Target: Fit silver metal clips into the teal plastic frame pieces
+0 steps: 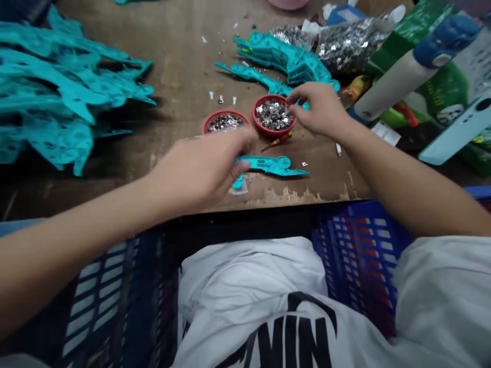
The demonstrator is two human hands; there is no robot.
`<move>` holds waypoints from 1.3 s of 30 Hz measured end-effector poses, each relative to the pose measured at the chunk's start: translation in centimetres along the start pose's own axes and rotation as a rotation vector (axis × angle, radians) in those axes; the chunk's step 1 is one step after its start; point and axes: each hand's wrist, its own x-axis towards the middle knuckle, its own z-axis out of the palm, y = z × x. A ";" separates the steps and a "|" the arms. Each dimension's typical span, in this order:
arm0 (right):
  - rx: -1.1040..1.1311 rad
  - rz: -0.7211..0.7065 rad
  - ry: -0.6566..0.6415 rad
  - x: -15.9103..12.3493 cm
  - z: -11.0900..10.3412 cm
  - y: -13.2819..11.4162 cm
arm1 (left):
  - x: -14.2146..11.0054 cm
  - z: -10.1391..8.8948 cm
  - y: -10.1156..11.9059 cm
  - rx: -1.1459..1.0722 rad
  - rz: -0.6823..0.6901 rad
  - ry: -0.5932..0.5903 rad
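My left hand [205, 166] is blurred, its thumb and index finger apart over the left end of a turquoise plastic part [274, 164]. That part lies flat near the table's front edge, its left end partly hidden by the hand. My right hand [316, 107] is at the right rim of a red basket [264, 129] filled with small metal clips [273, 113]. Its thumb and index finger curl toward each other in a pinch; anything between the tips is too small to make out. A second red basket [207, 122] of metal pieces sits behind my left hand.
Turquoise parts [57, 87] are piled at left, with more [291, 59] behind the baskets. A screwdriver [276, 141] lies before the right basket. Bagged clips [353, 43], a white bottle [395, 82] and a pale blue phone [456, 130] are at right. Blue crates [356, 245] stand below the table.
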 end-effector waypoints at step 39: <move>0.083 0.191 -0.192 -1.1 5.1 5.1 | 2.7 6.2 -11.2 -0.156 -0.066 -0.018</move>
